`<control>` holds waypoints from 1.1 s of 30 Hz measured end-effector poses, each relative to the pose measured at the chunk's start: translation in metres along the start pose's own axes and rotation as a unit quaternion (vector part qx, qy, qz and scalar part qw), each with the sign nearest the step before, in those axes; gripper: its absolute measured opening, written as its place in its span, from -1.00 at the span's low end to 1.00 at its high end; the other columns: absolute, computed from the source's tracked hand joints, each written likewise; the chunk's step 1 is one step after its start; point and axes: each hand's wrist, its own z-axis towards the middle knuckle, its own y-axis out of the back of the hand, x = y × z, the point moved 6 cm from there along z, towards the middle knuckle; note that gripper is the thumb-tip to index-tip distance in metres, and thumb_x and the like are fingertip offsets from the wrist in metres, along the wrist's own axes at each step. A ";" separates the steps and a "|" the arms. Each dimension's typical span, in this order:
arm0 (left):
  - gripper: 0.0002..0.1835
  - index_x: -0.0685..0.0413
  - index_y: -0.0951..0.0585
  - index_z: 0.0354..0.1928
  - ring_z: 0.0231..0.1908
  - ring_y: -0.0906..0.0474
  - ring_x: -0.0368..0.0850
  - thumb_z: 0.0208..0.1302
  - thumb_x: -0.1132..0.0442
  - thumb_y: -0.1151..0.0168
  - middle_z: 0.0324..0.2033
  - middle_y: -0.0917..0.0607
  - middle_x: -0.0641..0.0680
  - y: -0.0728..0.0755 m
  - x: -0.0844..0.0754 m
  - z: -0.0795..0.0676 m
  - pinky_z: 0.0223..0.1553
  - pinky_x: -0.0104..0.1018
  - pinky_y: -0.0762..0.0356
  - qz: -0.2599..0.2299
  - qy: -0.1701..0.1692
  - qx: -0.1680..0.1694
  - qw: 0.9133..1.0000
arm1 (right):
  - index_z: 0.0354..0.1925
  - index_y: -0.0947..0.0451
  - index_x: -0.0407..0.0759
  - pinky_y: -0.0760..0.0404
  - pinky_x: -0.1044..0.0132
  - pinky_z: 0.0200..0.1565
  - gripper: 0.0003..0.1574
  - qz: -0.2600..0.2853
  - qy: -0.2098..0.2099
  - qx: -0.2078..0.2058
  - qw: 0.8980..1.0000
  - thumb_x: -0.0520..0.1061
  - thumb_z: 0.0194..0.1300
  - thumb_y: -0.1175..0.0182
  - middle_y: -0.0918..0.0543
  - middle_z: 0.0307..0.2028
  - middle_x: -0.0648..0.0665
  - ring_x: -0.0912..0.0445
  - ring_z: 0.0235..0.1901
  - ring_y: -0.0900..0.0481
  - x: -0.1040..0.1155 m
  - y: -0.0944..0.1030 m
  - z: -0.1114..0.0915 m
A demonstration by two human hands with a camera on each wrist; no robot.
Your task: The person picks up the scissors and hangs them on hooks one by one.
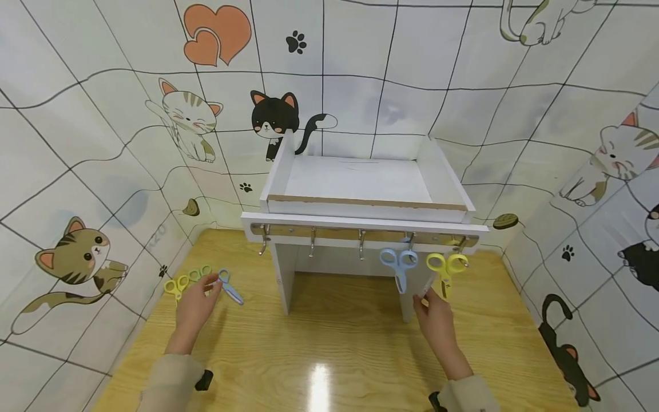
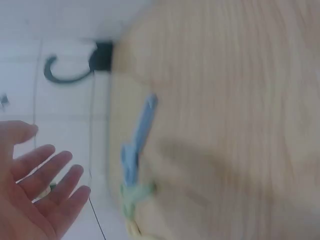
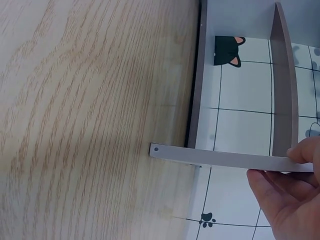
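Note:
At the table's left, blue scissors (image 1: 231, 288) lie beside my left hand (image 1: 196, 303), its fingertips close to their handles. The left wrist view shows this hand with spread, relaxed fingers, apart from the blurred scissors (image 2: 140, 131). Yellow scissors (image 1: 176, 285) and green scissors (image 1: 199, 273) lie beyond the hand. My right hand (image 1: 436, 320) is beside the white rack's right leg, below hanging yellow scissors (image 1: 445, 273). A pale strip shows at its fingertips. In the right wrist view its thumb and fingers straddle the side panel (image 3: 220, 158); whether they grip it is unclear.
The white rack (image 1: 364, 220) stands at the back of the wooden table (image 1: 329, 343). Several metal hooks (image 1: 362, 245) line its front rail. Another blue pair of scissors (image 1: 398, 266) hangs beside the yellow pair. Cat-patterned walls enclose the table at the back and sides.

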 end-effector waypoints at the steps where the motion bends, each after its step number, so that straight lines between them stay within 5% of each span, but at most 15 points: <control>1: -0.44 0.15 -0.44 0.34 0.12 -0.60 0.30 0.54 -0.09 0.07 0.19 -0.60 0.35 0.004 0.008 0.000 -0.22 0.01 -0.71 0.012 0.011 0.004 1.000 | -0.08 -0.56 -0.39 -0.76 -0.10 -0.28 -0.82 -0.001 -0.003 -0.001 1.000 -0.36 0.34 -0.18 -0.71 -0.11 -0.49 -0.29 -0.24 -0.76 -0.001 0.000 0.000; 6: -0.47 0.22 -0.43 0.33 0.11 -0.57 0.35 0.52 0.00 0.07 0.21 -0.55 0.41 0.018 0.047 0.000 -0.49 -0.15 -0.62 0.055 0.063 0.020 0.996 | -0.15 -0.55 -0.35 -0.76 -0.09 -0.27 -0.89 -0.001 -0.012 0.001 1.000 -0.35 0.35 -0.15 -0.73 -0.19 -0.45 -0.29 -0.22 -0.75 0.000 0.000 0.001; 14: -0.41 0.32 -0.33 0.36 0.05 -0.53 0.42 0.43 0.06 0.08 0.26 -0.45 0.44 0.024 0.091 -0.004 -0.43 -0.09 -0.58 0.082 0.146 0.061 0.984 | -0.14 -0.55 -0.37 -0.77 -0.07 -0.30 -0.87 -0.001 -0.015 0.010 1.000 -0.31 0.37 -0.18 -0.72 -0.19 -0.48 -0.27 -0.26 -0.76 -0.001 0.000 0.000; 22: -0.36 0.50 -0.32 0.28 0.06 -0.48 0.48 0.40 0.06 -0.02 0.14 -0.47 0.55 0.020 0.112 -0.003 -0.16 0.17 -0.62 0.101 0.162 0.063 0.980 | -0.09 -0.54 -0.39 -0.78 0.02 -0.28 -0.83 0.000 -0.013 0.005 1.000 -0.34 0.37 -0.16 -0.71 -0.15 -0.46 -0.29 -0.21 -0.75 -0.003 -0.002 0.000; 27: -0.31 0.52 -0.33 0.24 0.00 -0.51 0.46 0.41 -0.03 -0.05 0.10 -0.48 0.57 0.015 0.118 -0.002 -0.28 0.08 -0.63 0.103 0.170 0.068 0.978 | -0.13 -0.54 -0.39 -0.78 0.01 -0.30 -0.87 -0.004 -0.010 0.000 1.000 -0.34 0.36 -0.17 -0.72 -0.18 -0.47 -0.32 -0.21 -0.74 -0.002 -0.001 -0.001; 33: -0.34 0.52 -0.39 0.11 -0.33 -0.53 0.18 0.40 -0.06 -0.10 -0.15 -0.58 0.49 0.013 0.117 -0.003 -0.50 -0.16 -0.49 0.088 0.177 0.064 0.978 | -0.18 -0.54 -0.38 -0.78 0.01 -0.33 -0.91 -0.007 -0.004 -0.009 1.000 -0.34 0.34 -0.19 -0.72 -0.21 -0.47 -0.32 -0.25 -0.75 0.000 0.000 -0.001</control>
